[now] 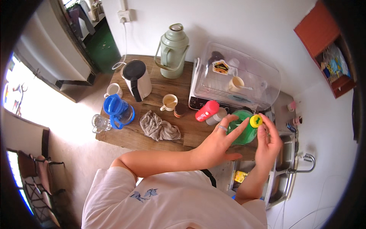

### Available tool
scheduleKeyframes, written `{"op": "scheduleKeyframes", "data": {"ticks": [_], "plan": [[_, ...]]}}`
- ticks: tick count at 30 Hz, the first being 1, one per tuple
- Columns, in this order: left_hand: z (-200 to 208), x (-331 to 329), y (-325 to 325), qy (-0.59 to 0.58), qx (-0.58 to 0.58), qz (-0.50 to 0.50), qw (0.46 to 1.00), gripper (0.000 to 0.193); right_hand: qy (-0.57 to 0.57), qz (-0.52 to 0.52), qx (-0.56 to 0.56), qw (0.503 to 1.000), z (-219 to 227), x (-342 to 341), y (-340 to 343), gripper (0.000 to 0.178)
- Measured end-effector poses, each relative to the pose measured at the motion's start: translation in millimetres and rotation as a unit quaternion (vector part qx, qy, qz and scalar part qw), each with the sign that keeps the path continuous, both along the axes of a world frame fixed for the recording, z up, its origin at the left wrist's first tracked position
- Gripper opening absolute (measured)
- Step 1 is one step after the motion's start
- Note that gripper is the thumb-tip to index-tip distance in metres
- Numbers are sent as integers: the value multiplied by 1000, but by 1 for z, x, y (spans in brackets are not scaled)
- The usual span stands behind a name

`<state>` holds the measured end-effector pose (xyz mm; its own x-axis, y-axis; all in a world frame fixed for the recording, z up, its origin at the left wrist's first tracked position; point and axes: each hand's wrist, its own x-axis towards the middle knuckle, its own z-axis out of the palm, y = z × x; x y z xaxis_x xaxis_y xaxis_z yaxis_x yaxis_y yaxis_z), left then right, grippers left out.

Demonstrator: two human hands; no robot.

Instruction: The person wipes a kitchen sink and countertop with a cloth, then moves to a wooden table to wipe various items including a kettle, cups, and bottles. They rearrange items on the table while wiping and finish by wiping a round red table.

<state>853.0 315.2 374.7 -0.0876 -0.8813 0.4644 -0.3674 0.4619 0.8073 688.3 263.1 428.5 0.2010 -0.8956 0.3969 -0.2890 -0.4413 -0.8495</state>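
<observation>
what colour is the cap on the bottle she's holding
Yellow. The cap sits atop the green bottle, under the right hand fingertips; seen best in the head view.

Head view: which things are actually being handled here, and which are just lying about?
In hand:
green bottle, held by left hand
yellow cap, at right hand

Lying about:
grey rag
blue jug
electric kettle
green thermos

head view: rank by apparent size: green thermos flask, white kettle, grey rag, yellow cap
1. green thermos flask
2. white kettle and grey rag: look about alike, not ranked
3. yellow cap, at the right hand fingertips

Fisheye bending makes the middle pair unsure.
</observation>
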Motion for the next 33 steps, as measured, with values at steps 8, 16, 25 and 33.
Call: {"op": "scheduleKeyframes", "data": {"ticks": [8, 16, 25, 33], "plan": [[46, 127, -38, -71, -98, 191, 974, 83, -84, 123, -63, 987, 46, 146, -58, 26], [-42, 230, -121, -61, -4, 197, 979, 80, -55, 147, -26, 987, -71, 249, -178, 29], [-142, 250, -167, -41, 58, 174, 982, 75, -3, 116, -12, 993, -191, 276, -213, 27], [-164, 248, -194, -26, 45, 155, 987, 76, 95, 48, -63, 992, -199, 282, -214, 40]]}}
